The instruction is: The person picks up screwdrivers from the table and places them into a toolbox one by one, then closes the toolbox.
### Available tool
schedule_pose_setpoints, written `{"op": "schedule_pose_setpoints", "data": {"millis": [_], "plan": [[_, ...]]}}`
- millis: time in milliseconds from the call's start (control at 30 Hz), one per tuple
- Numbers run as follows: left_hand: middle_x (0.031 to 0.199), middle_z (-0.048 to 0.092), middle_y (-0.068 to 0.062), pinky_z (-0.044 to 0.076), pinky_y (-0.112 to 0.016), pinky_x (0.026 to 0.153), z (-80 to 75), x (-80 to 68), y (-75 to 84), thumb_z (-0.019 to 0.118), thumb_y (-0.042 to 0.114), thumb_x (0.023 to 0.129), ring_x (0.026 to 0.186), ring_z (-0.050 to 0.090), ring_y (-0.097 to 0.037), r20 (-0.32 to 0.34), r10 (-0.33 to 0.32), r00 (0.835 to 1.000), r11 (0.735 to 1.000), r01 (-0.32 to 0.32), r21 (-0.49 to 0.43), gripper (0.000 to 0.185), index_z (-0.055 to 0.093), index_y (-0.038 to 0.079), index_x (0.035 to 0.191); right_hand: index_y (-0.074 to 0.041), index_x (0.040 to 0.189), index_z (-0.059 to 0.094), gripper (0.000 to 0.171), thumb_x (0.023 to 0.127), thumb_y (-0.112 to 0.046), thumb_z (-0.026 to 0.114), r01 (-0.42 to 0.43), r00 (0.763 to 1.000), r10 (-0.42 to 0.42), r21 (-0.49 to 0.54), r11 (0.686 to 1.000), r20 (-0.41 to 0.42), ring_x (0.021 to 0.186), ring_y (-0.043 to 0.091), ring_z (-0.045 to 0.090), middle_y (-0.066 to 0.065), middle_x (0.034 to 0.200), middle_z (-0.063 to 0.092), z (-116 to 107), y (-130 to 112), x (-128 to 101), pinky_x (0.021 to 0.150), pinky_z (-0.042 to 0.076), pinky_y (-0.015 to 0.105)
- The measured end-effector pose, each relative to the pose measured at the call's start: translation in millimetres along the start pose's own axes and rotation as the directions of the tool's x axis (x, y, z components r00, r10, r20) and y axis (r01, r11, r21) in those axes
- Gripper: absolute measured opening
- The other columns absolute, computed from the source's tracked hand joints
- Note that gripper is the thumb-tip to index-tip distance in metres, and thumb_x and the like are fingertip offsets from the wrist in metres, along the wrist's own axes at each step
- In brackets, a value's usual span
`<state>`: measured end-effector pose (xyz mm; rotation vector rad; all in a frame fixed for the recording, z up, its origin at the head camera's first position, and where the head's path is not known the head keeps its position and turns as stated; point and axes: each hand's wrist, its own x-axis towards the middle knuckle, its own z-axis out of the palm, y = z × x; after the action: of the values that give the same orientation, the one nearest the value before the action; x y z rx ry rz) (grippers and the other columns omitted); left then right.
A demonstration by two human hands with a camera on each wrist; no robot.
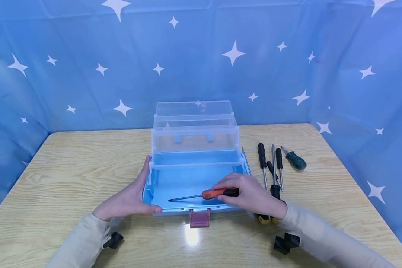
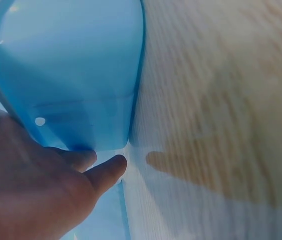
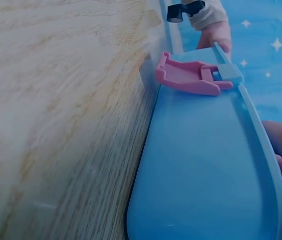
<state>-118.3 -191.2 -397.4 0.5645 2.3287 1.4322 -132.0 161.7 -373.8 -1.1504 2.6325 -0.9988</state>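
A light-blue plastic toolbox (image 1: 181, 179) sits on the table with its clear lid (image 1: 194, 123) raised at the back. My right hand (image 1: 254, 193) pinches a screwdriver (image 1: 214, 193) by its orange and black handle, inside the box near the front wall. The screwdriver's shaft points left, low over the box floor. My left hand (image 1: 127, 199) spans the front left corner, thumb along the front rim and fingers stretched along the left side. In the left wrist view, its straight fingers (image 2: 106, 175) lie against the box. A pink latch (image 3: 190, 75) hangs open on the front wall.
Right of the box lie several screwdrivers, among them a green-handled one (image 1: 295, 160) and a black-handled one (image 1: 261, 154). Yellow and black handle ends (image 1: 264, 219) show below my right wrist. A blue starred curtain (image 1: 194, 56) surrounds the wooden table (image 1: 87, 163).
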Motion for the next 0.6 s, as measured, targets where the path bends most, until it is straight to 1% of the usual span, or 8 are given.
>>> {"op": "schedule_pose_setpoints", "data": {"millis": [100,200,233,367,433,533,600], "plan": [[0.158,-0.01,-0.02,0.019,-0.069,0.103,0.2,0.3,-0.4,0.086,0.031,0.071,0.141,0.001,-0.047,0.002,-0.003,1.0,1.0,0.003,-0.009,0.137,-0.025,0.024,0.149,-0.019,0.107,0.075,0.02,0.087,-0.019,0.074,-0.016,1.0,0.016,-0.004,1.0,0.009,0.09,0.007,0.06,-0.01,0.101,0.069,-0.6,-0.2,0.1,0.068,0.049,0.028],[0.158,-0.01,-0.02,0.019,-0.07,0.102,0.2,-0.3,-0.4,0.086,0.031,0.071,0.141,0.001,-0.048,0.001,-0.004,1.0,1.0,0.004,-0.007,0.136,-0.025,0.025,0.149,-0.019,0.106,0.075,0.019,0.087,-0.02,0.074,-0.015,1.0,0.015,-0.01,1.0,0.012,0.089,0.007,0.06,-0.01,0.101,0.069,-0.6,-0.2,0.6,0.068,0.049,0.028],[0.158,-0.01,-0.02,0.019,-0.07,0.101,0.2,-0.5,-0.3,0.086,0.03,0.071,0.141,0.001,-0.048,0.0,-0.004,1.0,1.0,0.004,-0.007,0.136,-0.025,0.025,0.149,-0.018,0.106,0.075,0.019,0.087,-0.019,0.074,-0.01,1.0,0.01,-0.011,1.0,0.011,0.088,0.007,0.06,-0.009,0.101,0.069,-0.5,0.3,0.5,0.066,0.049,0.028],[0.158,-0.009,-0.021,0.02,-0.07,0.101,0.4,-0.3,-1.1,0.086,0.029,0.072,0.141,0.002,-0.048,-0.001,0.003,1.0,1.0,-0.003,-0.016,0.136,-0.025,0.024,0.15,-0.014,0.106,0.075,0.018,0.088,-0.018,0.072,0.022,1.0,-0.022,-0.002,1.0,0.006,0.091,0.011,0.062,-0.007,0.102,0.07,-1.8,1.1,0.1,0.068,0.05,0.03],[0.158,-0.01,-0.021,0.019,-0.07,0.101,0.2,-0.1,-1.5,0.085,0.03,0.072,0.141,0.002,-0.048,-0.001,0.005,1.0,1.0,-0.005,-0.012,0.135,-0.025,0.022,0.15,-0.012,0.106,0.075,0.017,0.089,-0.016,0.071,0.035,0.999,-0.035,0.028,0.999,0.007,0.091,0.012,0.063,-0.006,0.102,0.07,-3.6,2.2,-1.0,0.067,0.05,0.03],[0.158,-0.01,-0.02,0.019,-0.07,0.102,-0.2,-0.3,-1.4,0.085,0.032,0.073,0.141,0.001,-0.048,-0.003,-0.001,1.0,1.0,0.001,0.0,0.134,-0.024,0.019,0.15,-0.01,0.107,0.073,0.016,0.092,-0.012,0.066,0.04,0.999,-0.041,0.113,0.993,0.006,0.092,0.012,0.062,-0.004,0.102,0.07,-8.4,3.5,-3.5,0.068,0.051,0.03],[0.158,-0.011,-0.02,0.018,-0.069,0.102,-0.5,-0.8,-0.8,0.085,0.032,0.073,0.141,0.0,-0.048,-0.005,-0.01,1.0,1.0,0.01,0.014,0.134,-0.024,0.019,0.15,-0.01,0.107,0.073,0.016,0.094,-0.009,0.064,0.04,0.999,-0.038,0.163,0.986,-0.014,0.09,0.01,0.062,-0.002,0.102,0.07,-12.0,5.1,-6.4,0.065,0.05,0.031]]}}
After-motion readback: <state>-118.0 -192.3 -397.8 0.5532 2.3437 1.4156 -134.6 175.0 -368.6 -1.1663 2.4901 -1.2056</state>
